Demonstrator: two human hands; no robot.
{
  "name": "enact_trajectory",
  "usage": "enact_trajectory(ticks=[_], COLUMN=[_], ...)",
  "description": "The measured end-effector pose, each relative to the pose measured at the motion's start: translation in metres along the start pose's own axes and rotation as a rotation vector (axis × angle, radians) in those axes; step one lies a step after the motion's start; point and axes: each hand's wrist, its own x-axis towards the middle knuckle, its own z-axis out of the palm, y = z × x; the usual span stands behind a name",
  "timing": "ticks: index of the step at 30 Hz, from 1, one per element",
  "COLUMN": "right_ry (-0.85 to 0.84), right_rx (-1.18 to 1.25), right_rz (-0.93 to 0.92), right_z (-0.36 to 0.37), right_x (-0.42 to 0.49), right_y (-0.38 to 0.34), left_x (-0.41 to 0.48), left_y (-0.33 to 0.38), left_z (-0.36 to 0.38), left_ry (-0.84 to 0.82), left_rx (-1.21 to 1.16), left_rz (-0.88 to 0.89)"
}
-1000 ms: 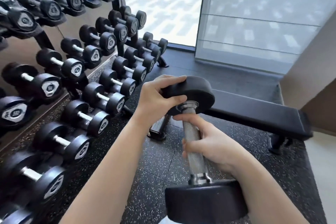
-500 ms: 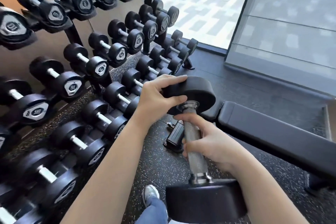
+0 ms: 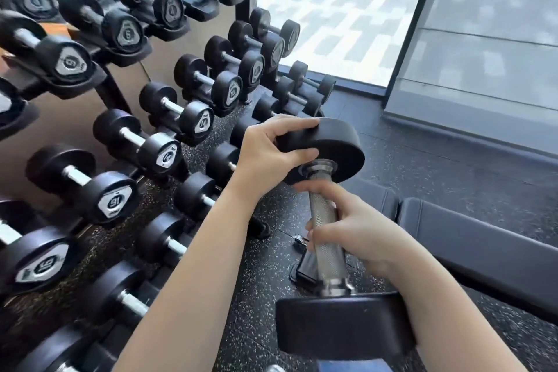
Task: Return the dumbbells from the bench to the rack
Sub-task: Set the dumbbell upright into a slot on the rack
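Note:
I carry a black dumbbell (image 3: 327, 238) with a knurled steel handle, held in the air and pointing away from me. My left hand (image 3: 267, 152) clamps the rim of its far head. My right hand (image 3: 359, 229) wraps the handle from the right. The near head sits low in the view against my right forearm. The dumbbell rack (image 3: 126, 100) fills the left side, its three tiers loaded with black dumbbells. The dark padded bench (image 3: 471, 248) lies to the right, behind my right arm.
Speckled black rubber flooring (image 3: 265, 287) runs between rack and bench. The bench's foot (image 3: 305, 269) stands on it just under the held dumbbell. A large window (image 3: 347, 15) and a grey panel (image 3: 489, 33) close off the far side.
The view has swung and moved closer to the rack, which now looks larger on the left; the bench has slid further right. My grip on the dumbbell is unchanged.

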Motion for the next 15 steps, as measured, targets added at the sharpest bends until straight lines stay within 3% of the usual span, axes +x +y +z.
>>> enact_trajectory(ticks=[15], right_ry=[-0.034], right_rx=[-0.125], right_rz=[-0.006], right_z=[-0.113], right_x=[0.152], right_y=[-0.032], left_x=[0.168], left_y=[-0.06], left_z=[0.023], left_ry=[0.058], left_rx=[-0.025], left_rz=[-0.009])
